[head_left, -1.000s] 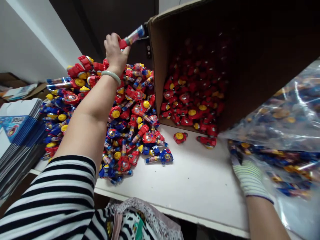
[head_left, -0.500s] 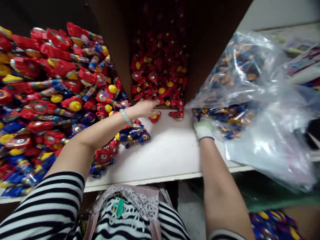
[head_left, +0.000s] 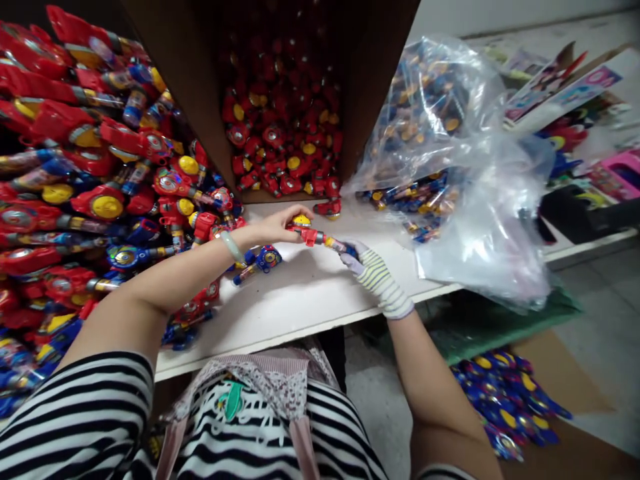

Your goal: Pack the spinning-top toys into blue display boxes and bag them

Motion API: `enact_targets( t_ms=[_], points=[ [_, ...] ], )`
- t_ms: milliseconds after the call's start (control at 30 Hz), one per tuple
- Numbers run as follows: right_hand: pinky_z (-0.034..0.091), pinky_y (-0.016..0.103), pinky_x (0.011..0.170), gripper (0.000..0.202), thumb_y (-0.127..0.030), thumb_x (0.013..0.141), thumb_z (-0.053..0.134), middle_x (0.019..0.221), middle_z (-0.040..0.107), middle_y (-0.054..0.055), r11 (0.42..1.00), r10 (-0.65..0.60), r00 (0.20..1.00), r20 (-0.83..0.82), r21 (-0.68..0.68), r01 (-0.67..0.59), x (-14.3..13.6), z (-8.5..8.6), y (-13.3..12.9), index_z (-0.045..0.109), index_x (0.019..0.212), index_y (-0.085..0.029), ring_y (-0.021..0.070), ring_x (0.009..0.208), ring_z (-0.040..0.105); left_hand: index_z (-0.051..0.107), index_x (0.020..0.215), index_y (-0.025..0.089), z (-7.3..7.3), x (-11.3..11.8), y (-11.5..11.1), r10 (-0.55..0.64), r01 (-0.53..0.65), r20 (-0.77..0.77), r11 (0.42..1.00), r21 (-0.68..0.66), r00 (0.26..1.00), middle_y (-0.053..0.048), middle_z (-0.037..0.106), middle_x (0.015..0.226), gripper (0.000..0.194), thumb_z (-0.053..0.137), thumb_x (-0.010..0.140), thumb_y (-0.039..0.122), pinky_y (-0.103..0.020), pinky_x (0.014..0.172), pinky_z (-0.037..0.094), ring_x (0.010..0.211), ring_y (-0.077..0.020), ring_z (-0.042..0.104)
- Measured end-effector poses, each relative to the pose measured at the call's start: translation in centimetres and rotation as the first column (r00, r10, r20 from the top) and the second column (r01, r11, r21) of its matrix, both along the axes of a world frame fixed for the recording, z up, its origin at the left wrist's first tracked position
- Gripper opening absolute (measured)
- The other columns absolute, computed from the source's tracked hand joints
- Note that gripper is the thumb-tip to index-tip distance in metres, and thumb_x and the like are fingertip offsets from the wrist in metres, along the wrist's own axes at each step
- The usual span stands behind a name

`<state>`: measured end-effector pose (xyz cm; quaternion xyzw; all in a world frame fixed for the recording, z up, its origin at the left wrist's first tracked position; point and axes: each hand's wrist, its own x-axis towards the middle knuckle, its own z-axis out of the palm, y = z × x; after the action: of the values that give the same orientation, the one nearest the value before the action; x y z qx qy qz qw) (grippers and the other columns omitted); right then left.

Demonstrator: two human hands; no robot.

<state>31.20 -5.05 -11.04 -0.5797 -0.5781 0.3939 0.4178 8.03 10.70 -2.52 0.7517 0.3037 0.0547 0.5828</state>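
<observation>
Over the white table [head_left: 320, 293], just short of the carton [head_left: 373, 113], one red toy [head_left: 310, 237] is held between the two hands, clear of the tabletop as far as can be judged. It lies to the right of the bare left hand [head_left: 277, 228] and to the far left of the gloved right hand [head_left: 381, 280]; its long axis slants from the left fingertips rightward and a little toward the body, its tube [head_left: 334, 245] meeting the gloved fingers. Both hands are about equally near, one at each end. The left thumb and fingers pinch the body by its yellow knob [head_left: 301, 221]; the right fingers close about the tube's blue end, though whether tube and body are fully joined cannot be told. Counted: two hands, one glove, one bracelet [head_left: 231, 247], one toy in the grip, one spare red toy [head_left: 329, 209] at the carton's mouth, one blue toy [head_left: 269, 259] lying below the left wrist, one carton on the table, one clear bag [head_left: 493, 230] to the right. Toys in the left heap [head_left: 65, 180], inside the carton and in the bag overlap too much to count.
</observation>
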Motion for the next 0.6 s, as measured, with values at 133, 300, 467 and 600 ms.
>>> enact_targets(
  t_ms=[133, 300, 467, 600],
  points=[
    [0.054, 0.041, 0.093, 0.041, -0.040, 0.094, 0.048, 0.119, 0.071, 0.013, 0.996, 0.074, 0.986, 0.148, 0.035, -0.080, -2.4, 2.0, -0.8, 0.062, 0.124, -0.016, 0.0252, 0.103, 0.068, 0.053, 0.118, 0.018, 1.4, -0.9, -1.3, -0.047, 0.048, -0.005, 0.997, 0.067, 0.999, -0.005, 0.059, 0.108, 0.052, 0.066, 0.069, 0.026, -0.027, 0.082, 0.048, 0.092, -0.0164, 0.058],
    [0.052, 0.034, 0.082, 0.044, -0.042, 0.096, 0.045, 0.117, 0.072, 0.016, 0.996, 0.058, 0.852, 0.520, 0.028, -0.086, -4.2, 3.8, -1.7, 0.065, 0.123, -0.015, 0.0271, 0.099, 0.069, 0.055, 0.114, 0.018, 2.9, -1.3, -2.9, -0.082, 0.090, -0.039, 0.944, 0.317, 0.996, -0.007, 0.060, 0.112, 0.043, 0.066, 0.075, 0.030, -0.031, 0.087, 0.049, 0.097, -0.0189, 0.058],
    [0.044, 0.032, 0.069, 0.046, -0.049, 0.096, 0.044, 0.105, 0.074, 0.016, 0.998, 0.062, 0.808, 0.586, -0.059, -0.034, -5.9, 4.6, -2.5, 0.068, 0.115, -0.015, 0.0254, 0.082, 0.068, 0.057, 0.090, 0.018, 2.3, -0.3, -4.9, -0.013, -0.043, 0.088, 0.797, 0.602, 0.996, -0.004, 0.058, 0.087, 0.016, 0.054, 0.089, 0.033, -0.030, 0.078, 0.047, 0.081, -0.0166, 0.055],
    [0.039, 0.027, 0.056, 0.059, -0.065, 0.095, 0.032, 0.070, 0.064, 0.007, 0.975, 0.100, 0.993, 0.061, -0.203, -0.086, -7.0, 3.0, -2.7, 0.066, 0.093, -0.017, 0.0157, 0.056, 0.053, 0.058, 0.090, 0.019, 1.7, 0.0, -5.3, -0.092, -0.005, 0.119, 0.770, 0.638, 0.989, -0.005, 0.060, 0.086, 0.009, 0.051, 0.088, 0.023, -0.030, 0.075, 0.048, 0.079, -0.0163, 0.057]
  ],
)
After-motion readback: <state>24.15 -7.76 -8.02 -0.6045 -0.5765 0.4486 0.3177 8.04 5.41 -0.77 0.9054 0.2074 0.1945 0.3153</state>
